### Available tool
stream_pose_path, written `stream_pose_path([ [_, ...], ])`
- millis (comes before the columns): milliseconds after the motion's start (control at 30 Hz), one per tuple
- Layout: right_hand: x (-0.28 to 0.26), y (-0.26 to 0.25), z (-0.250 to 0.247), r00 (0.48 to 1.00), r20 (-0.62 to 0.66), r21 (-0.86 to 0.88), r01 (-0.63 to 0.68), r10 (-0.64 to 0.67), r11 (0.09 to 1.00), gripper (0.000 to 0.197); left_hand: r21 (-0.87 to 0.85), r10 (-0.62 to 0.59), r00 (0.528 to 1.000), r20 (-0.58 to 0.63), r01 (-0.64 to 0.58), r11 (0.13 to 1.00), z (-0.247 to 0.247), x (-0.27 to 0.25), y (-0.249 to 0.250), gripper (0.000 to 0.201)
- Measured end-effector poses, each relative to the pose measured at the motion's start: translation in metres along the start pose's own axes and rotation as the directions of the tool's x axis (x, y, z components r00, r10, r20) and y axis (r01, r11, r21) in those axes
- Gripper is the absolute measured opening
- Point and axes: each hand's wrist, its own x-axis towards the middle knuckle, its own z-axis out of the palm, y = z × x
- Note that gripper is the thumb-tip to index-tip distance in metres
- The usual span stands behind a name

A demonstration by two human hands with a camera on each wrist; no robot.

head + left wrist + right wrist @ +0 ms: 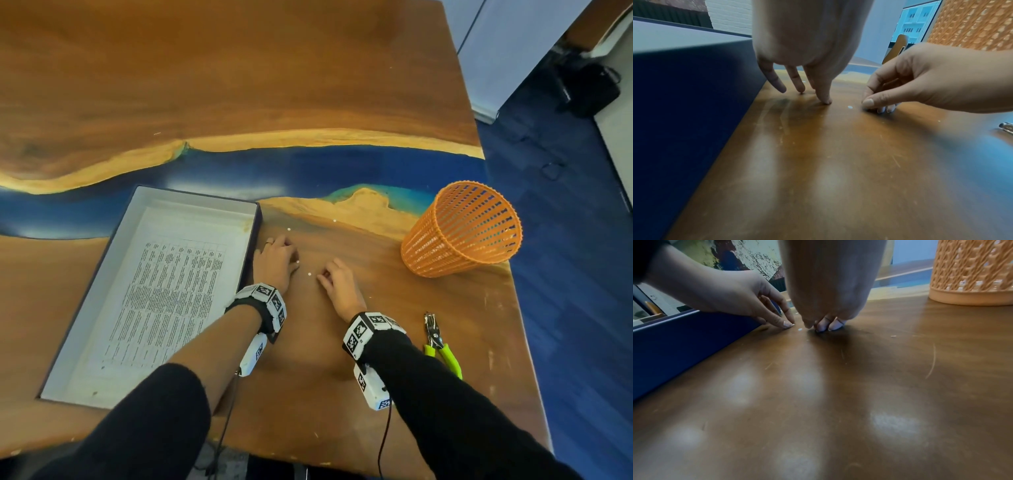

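Small white paper dots lie on the wooden table [308,377]. One dot [309,274] [850,107] [800,329] sits between my two hands. My left hand [293,264] [813,95] [789,324] stands beside the box with straight fingers, and its fingertips [826,101] press on the table. Another dot [298,262] lies at its fingertips. My right hand [323,275] [869,104] [818,327] has curled fingers, thumb against forefinger, tips down on the wood just right of the middle dot. Nothing shows between its fingers.
A shallow dark-blue box [255,233] with a printed sheet [178,284] inside lies left of my hands. An orange mesh basket [462,229] [972,272] stands at the right. A green-handled hole punch [438,342] lies by my right wrist. More dots [288,229] lie farther back.
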Motion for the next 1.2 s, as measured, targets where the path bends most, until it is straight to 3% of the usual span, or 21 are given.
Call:
stream_pose_path([
  [333,0.002,-0.004,0.002,0.999,-0.013,-0.012,0.031,-0.031,0.999,0.012,0.020,0.036,0.999,0.018,-0.036,0.999,-0.004,0.006,0.007,0.012],
  [733,0.007,-0.006,0.006,0.999,-0.033,-0.018,-0.036,0.036,0.999,0.012,0.196,0.082,0.992,0.093,-0.099,0.976,0.003,0.008,0.007,0.030],
  [1067,0.014,-0.015,0.009,0.994,-0.037,-0.068,-0.109,0.107,0.992,0.011,0.275,0.087,0.994,0.064,-0.102,0.956,0.016,0.005,-0.001,0.030],
  [1200,0.022,-0.021,0.005,0.986,0.016,-0.092,-0.164,0.166,0.982,0.010,0.272,0.086,0.994,0.064,-0.100,0.957,0.017,0.003,-0.006,0.029],
])
